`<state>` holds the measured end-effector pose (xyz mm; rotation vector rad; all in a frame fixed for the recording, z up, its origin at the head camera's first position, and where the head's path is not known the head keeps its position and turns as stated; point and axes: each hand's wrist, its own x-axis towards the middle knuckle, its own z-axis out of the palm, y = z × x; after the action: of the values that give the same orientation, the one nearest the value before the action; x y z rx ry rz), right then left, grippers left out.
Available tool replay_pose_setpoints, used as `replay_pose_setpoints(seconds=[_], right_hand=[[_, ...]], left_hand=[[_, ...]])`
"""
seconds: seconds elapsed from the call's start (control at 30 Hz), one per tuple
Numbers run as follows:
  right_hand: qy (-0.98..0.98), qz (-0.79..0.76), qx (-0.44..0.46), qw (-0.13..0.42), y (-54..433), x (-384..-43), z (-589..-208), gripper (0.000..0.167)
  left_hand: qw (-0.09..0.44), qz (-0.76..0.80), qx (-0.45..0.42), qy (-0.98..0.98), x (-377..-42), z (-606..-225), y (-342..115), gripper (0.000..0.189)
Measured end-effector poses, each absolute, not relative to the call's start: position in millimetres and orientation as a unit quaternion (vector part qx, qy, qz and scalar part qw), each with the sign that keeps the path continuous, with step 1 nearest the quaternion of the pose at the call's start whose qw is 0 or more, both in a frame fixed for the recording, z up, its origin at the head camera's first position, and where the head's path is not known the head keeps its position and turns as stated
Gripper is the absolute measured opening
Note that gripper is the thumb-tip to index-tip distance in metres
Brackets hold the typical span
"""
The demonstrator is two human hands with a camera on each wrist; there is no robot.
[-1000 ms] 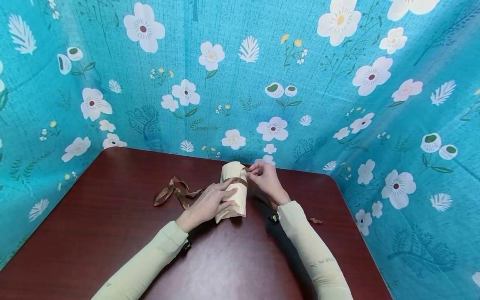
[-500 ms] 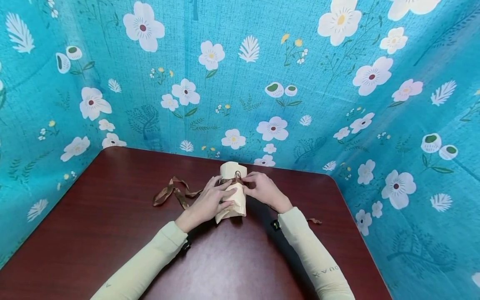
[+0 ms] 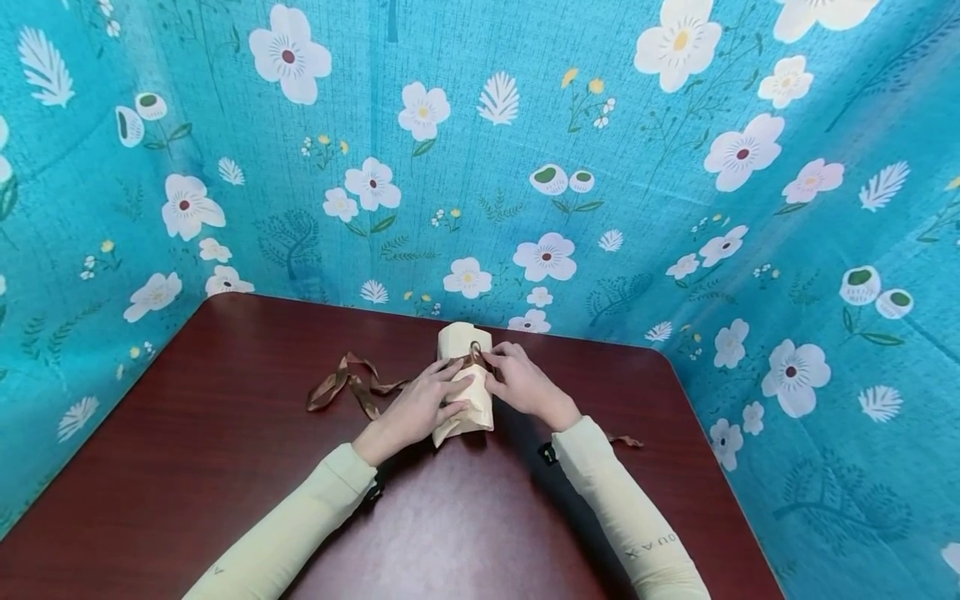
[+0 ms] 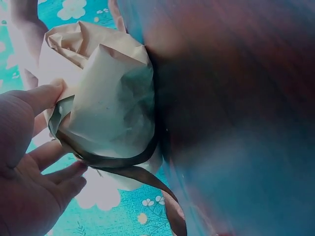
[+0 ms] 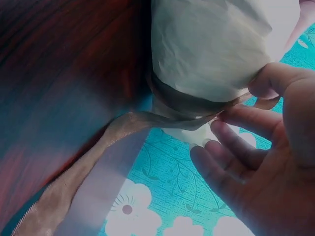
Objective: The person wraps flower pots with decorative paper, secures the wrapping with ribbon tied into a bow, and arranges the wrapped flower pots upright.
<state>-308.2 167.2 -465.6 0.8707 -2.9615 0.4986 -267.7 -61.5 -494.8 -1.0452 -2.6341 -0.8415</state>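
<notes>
A cream paper-wrapped package (image 3: 455, 337) lies near the far edge of the table, with brown ribbon (image 5: 197, 103) running around its middle. Across its left side rests my left hand (image 3: 412, 408), fingers extended over the paper and thumb pressing the near part. In the left wrist view this hand (image 4: 29, 167) has fingertips right at the ribbon band (image 4: 113, 161). At the package's right side my right hand (image 3: 528, 383) pinches the ribbon between thumb and index finger; the other fingers are loosely bent. A small ribbon loop (image 3: 476, 347) stands up on top.
Left of the package, a long ribbon tail (image 3: 341, 387) lies in folds on the dark red-brown table (image 3: 247, 450). Another ribbon end (image 3: 628, 441) shows beyond the right forearm. A blue floral cloth (image 3: 480, 183) hangs close behind the table and along its sides.
My right hand has come down and toward me from the package's upper right to the band, and a ribbon loop now stands there. The left hand stays in place.
</notes>
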Motion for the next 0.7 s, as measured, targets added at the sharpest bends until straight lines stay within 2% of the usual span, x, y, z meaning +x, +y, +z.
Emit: replay_pose_setpoints(seconds=[0.13,0.33,0.47,0.57,0.7], right_hand=[[-0.946,0.16,0.281,0.031,163.8,-309.4,-469.6,0.041],[-0.939,0.147,0.286,0.12,159.5,-312.8,-477.4,0.02],[-0.935,0.168,0.274,0.151,163.5,-314.4,-480.9,0.015],[-0.926,0.221,0.271,0.139,168.4,-316.8,-482.1,0.012],[-0.908,0.291,0.292,0.075,173.0,-319.1,-481.1,0.018]], left_hand=[[0.075,-0.302,-0.353,-0.882,-267.3,-493.6,-62.2,0.049],[0.072,-0.301,-0.348,-0.885,-266.8,-493.1,-62.1,0.05],[0.071,-0.302,-0.347,-0.885,-266.2,-493.0,-60.8,0.049],[0.075,-0.299,-0.346,-0.886,-266.6,-492.8,-59.0,0.049],[0.074,-0.299,-0.343,-0.887,-266.5,-490.6,-57.9,0.048]])
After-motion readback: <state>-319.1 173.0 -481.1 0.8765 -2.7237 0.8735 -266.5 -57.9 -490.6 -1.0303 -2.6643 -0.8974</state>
